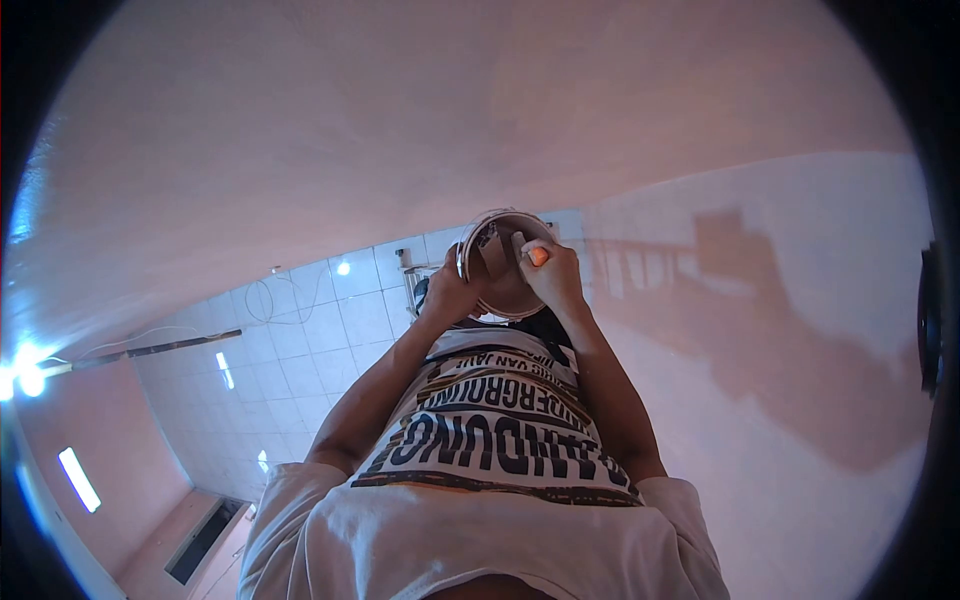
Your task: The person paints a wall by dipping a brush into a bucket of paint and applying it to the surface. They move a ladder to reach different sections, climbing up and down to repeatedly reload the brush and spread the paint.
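A round bucket (512, 302) with a pale rim is held in front of my waist, its mouth facing up toward me. My left hand (452, 290) grips the bucket's left side at the rim. Over the right part of the opening, my right hand (556, 277) is closed round an orange-handled tool (539, 256), whose handle end points up at me. The tool's working end is down inside the bucket, partly hidden by the hand. Brownish material shows within, with a paler flat patch toward the left inside.
Part of a metal ladder (411, 270) shows beside the bucket, above a white tiled floor (310, 330). A bare plaster wall (400, 120) rises close in front. Another wall (780, 420) on the right carries my shadow. A thin cable (262, 300) and a dark bar (190, 343) are at left.
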{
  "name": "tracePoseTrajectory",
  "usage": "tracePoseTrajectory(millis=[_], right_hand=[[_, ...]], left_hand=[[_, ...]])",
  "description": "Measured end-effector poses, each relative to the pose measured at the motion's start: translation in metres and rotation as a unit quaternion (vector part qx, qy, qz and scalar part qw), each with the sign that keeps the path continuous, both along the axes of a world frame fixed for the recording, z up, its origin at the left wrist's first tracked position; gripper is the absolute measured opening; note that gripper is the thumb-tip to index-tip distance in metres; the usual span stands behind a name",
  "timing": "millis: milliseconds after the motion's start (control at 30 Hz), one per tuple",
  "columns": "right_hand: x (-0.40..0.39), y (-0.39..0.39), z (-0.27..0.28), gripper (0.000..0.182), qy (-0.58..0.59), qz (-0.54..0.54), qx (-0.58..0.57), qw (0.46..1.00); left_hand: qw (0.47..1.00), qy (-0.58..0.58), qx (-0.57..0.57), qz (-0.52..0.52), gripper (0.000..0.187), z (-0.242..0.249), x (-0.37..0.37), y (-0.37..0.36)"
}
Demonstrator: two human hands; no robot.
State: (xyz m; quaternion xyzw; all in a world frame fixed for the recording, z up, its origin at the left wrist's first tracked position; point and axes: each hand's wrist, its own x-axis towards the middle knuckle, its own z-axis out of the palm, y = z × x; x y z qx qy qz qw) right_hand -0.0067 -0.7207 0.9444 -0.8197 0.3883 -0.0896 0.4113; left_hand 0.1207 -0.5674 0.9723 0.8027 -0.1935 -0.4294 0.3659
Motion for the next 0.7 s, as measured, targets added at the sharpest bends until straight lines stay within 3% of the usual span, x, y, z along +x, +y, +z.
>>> tracePoseTrajectory(millis=[267,367,500,633,700], right_hand=[[0.010,0.007,-0.005,0.017,0.000,0.035,-0.057,0.998],[-0.003,0.003,0.016,0.016,-0.020,-0.013,0.000,1.000],[-0.027,-0.003,0.040,0.010,-0.134,-0.058,0.002,0.989],[-0.041,-0.003,0.067,0.010,-0.162,-0.107,0.083,0.978],[-0.052,-0.003,0.051,0.009,-0.209,-0.149,0.158,0.954]], left_hand=[[1.000,-0.004,-0.020,-0.013,0.065,0.005,0.003,0.000],[1.000,0.004,-0.011,-0.008,0.064,0.013,0.003,-0.004],[0.999,0.046,-0.007,0.017,0.065,0.001,0.000,-0.002],[0.999,0.030,-0.009,-0.004,0.065,0.005,0.002,-0.004],[0.999,0.038,-0.007,-0.001,0.065,0.009,0.002,-0.005]])
